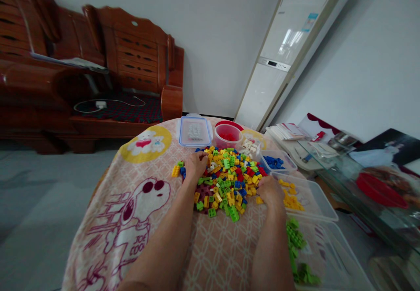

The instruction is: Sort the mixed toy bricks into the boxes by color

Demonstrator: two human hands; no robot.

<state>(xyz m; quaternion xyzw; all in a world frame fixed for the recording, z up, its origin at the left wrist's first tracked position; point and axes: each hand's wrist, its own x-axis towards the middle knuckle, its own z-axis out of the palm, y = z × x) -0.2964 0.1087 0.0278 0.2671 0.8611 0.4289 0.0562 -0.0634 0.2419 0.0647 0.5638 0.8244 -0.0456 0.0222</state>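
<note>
A heap of toy building bricks (226, 181) in yellow, green, blue, red and white lies on the cloth between both hands. My left hand (196, 165) is at the heap's left side, its fingers curled down among the bricks; what they pinch is too small to make out. At the right edge, next to some yellow bricks, my right hand (271, 189) is bent with its fingertips drawn together and partly hidden. A few yellow bricks (176, 171) lie left of my left hand.
Right of the heap stand plastic boxes with blue bricks (274, 163), yellow bricks (292, 200) and green bricks (297, 238). Behind it are a round tub (229, 135) with red bricks, a blue-rimmed lidded box (195, 131) and white bricks (250, 146). A glass table (344, 173) flanks the right.
</note>
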